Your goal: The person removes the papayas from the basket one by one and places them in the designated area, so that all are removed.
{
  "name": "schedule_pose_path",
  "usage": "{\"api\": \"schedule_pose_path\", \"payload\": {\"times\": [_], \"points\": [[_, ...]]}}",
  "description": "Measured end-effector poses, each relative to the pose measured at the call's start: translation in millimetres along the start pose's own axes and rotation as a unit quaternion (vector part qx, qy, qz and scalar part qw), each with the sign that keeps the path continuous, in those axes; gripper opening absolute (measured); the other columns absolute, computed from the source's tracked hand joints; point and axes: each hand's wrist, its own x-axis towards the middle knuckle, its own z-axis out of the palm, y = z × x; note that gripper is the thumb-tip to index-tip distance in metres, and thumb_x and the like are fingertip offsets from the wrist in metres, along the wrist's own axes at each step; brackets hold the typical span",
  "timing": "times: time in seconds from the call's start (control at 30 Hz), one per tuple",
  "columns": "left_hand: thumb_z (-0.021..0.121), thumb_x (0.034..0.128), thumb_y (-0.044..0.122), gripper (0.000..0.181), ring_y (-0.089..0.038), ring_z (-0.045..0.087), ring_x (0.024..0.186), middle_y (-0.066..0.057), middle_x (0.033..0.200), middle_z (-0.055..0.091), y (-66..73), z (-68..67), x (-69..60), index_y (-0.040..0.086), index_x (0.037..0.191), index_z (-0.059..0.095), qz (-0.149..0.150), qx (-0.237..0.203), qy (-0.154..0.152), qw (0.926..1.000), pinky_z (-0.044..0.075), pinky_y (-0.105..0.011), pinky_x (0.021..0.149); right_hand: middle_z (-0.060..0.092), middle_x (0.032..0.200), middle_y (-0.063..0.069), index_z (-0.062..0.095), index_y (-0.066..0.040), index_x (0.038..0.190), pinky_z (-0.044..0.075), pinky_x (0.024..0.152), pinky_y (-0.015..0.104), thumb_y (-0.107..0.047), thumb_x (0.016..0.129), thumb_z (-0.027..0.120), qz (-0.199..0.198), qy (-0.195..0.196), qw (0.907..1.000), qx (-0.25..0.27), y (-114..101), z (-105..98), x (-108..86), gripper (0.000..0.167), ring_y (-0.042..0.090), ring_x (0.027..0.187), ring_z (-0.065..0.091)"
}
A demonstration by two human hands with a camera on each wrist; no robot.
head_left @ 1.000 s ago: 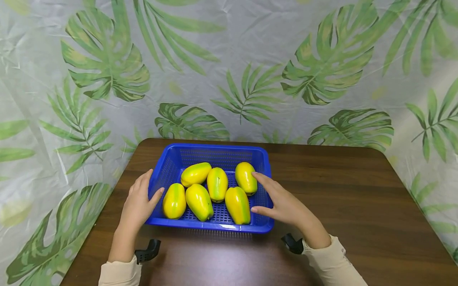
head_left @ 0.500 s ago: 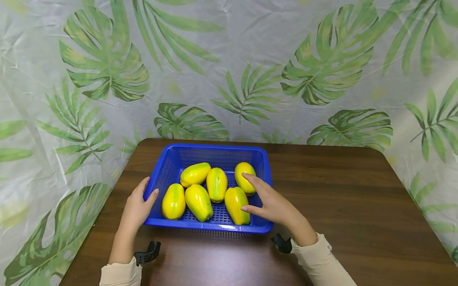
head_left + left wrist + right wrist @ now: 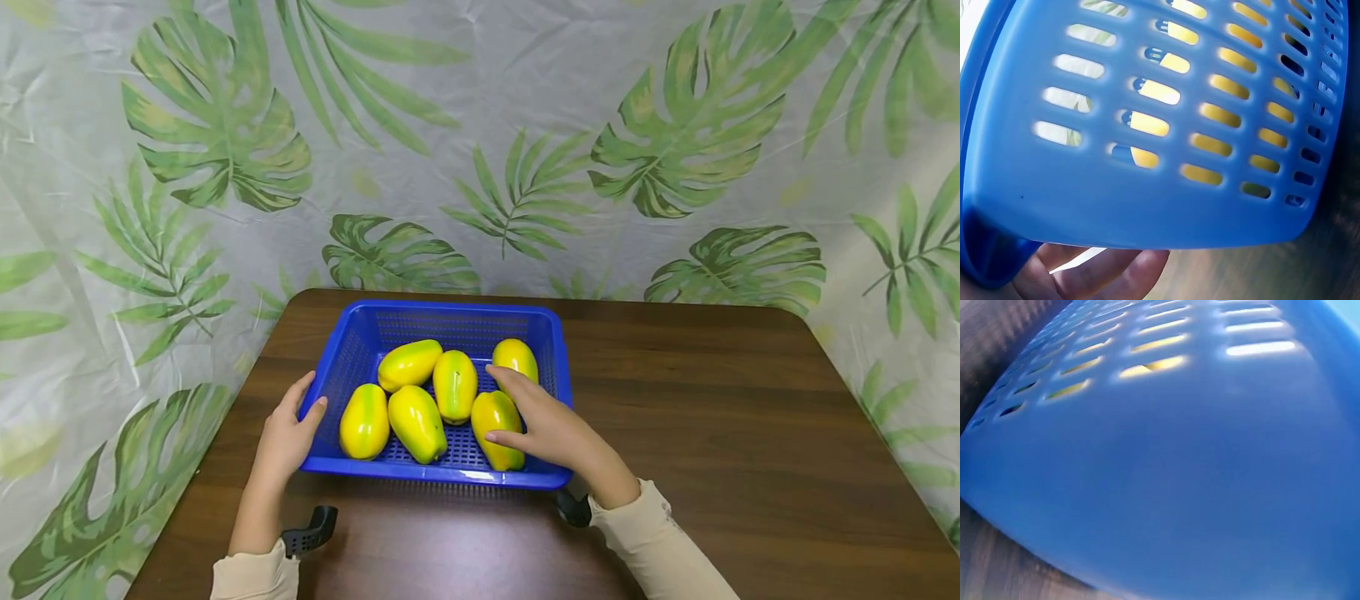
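Note:
A blue plastic basket (image 3: 453, 307) with slotted walls holds several shiny yellow papayas with green streaks. My left hand (image 3: 283, 442) grips its left rim, thumb at the edge and the other fingers outside. Bent fingers (image 3: 1129, 275) show past the basket wall (image 3: 1147, 219) in the left wrist view. My right hand (image 3: 558, 429) reaches over the right rim, thumb and fingers spread above the front-right papaya (image 3: 487, 410). Just beyond its fingertips lies the back-right papaya (image 3: 517, 354), partly covered. Contact with either fruit cannot be told. The basket wall (image 3: 1179, 475) fills the right wrist view.
The basket stands on a dark wooden table (image 3: 712, 417), towards the back left. A leaf-patterned cloth (image 3: 517, 100) hangs behind the table. Black wrist mounts (image 3: 311, 529) sit at both cuffs.
My right hand has moved left and further over the basket, across the right-hand papayas. My left hand has slid slightly down and left to the rim. The fruit has stayed put.

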Motion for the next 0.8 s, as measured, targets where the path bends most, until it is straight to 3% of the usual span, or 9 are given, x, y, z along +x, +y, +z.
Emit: {"api": "schedule_pose_path", "payload": {"times": [0.8], "points": [[0.04, 0.0948, 0.038, 0.057, -0.038, 0.03, 0.124, -0.021, 0.137, 0.033, -2.1, 1.1, -0.1, 0.014, 0.143, 0.023, -0.01, -0.013, 0.004, 0.9999, 0.023, -0.056, 0.096, 0.033, 0.138, 0.014, 0.029, -0.01, 0.14, 0.029, 0.097, 0.041, -0.034, 0.071, 0.076, 0.064, -0.077, 0.9946, 0.028, -2.7, 6.7, 20.4, 0.087, 0.028, 0.121, 0.036]]}}
